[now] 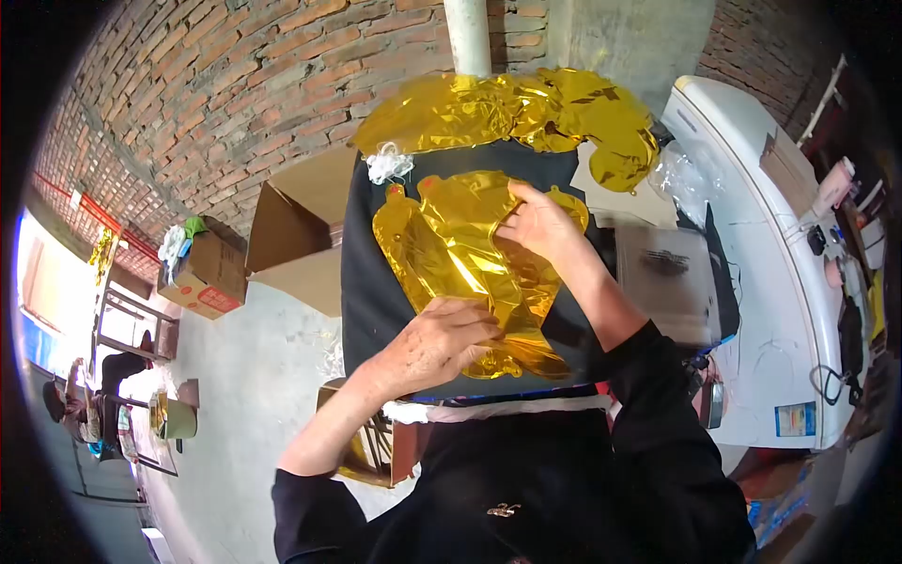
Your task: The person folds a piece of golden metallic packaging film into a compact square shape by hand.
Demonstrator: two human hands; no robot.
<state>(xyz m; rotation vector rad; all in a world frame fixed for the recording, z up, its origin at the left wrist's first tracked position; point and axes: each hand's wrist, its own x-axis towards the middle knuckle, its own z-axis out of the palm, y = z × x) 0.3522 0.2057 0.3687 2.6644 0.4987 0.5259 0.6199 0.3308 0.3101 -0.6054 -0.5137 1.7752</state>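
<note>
A flat, uninflated gold foil balloon (456, 221) lies creased and partly folded on a black cloth (362, 310) in front of me. My left hand (437, 340) is closed at its lower left side, fingers curled over the foil. Up at the right, my right hand (543, 226) has its fingers bent against the foil, gripping a folded part of it. Small red marks show near the balloon's top edge. A bunch of white string (389, 164) sits just beyond its upper left corner.
More gold foil balloons (442, 115) are heaped at the back. On the right are a clear plastic bag (691, 177), a translucent container (662, 291) and a white appliance (766, 329). An open cardboard box (315, 273) and another carton (209, 273) stand left. A person (80, 409) sits far left.
</note>
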